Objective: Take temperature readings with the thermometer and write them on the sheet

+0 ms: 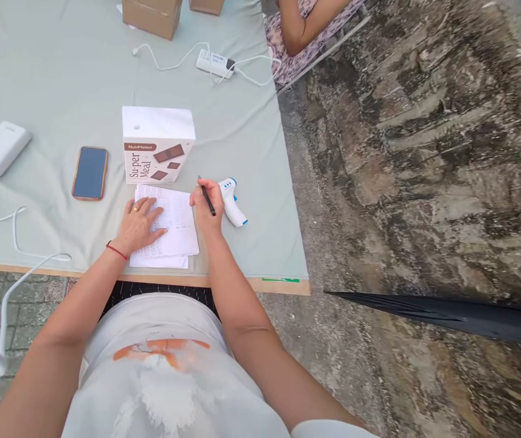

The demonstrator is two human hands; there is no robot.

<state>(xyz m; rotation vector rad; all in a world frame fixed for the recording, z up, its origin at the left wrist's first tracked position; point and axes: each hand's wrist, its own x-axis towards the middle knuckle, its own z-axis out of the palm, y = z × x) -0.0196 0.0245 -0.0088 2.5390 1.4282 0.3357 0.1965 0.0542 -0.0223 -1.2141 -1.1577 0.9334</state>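
At the near edge of a cloth-covered table (260, 255), a stack of papers (179, 240) lay in front of the person, partly hidden by the left hand (142, 226). The writing on the top sheet was too small to read, and the sheets beneath showed mainly along the near side. The fingers of the right hand (215, 196) covered part of a dark pen (207, 201), and it was impossible to tell whether its tip touched anything.

Farther off, two cardboard boxes (151, 15) were cut off by the top edge of the view, as was another person, seen chiefly as a bent arm (304, 27).

Both of the wearer's arms reached forward, elbows low. The left hand rested palm down, fingers spread across the paper; the right was raised at the stack's right side, its thumb and fingers pinching the pen.

A white-and-blue gun-shaped device (234, 205) lay just beside the right hand, its top partly behind it. Beyond the papers stood a white box (157, 146) labelled "Su-per Meal", with a phone (90, 173) lying to its left.
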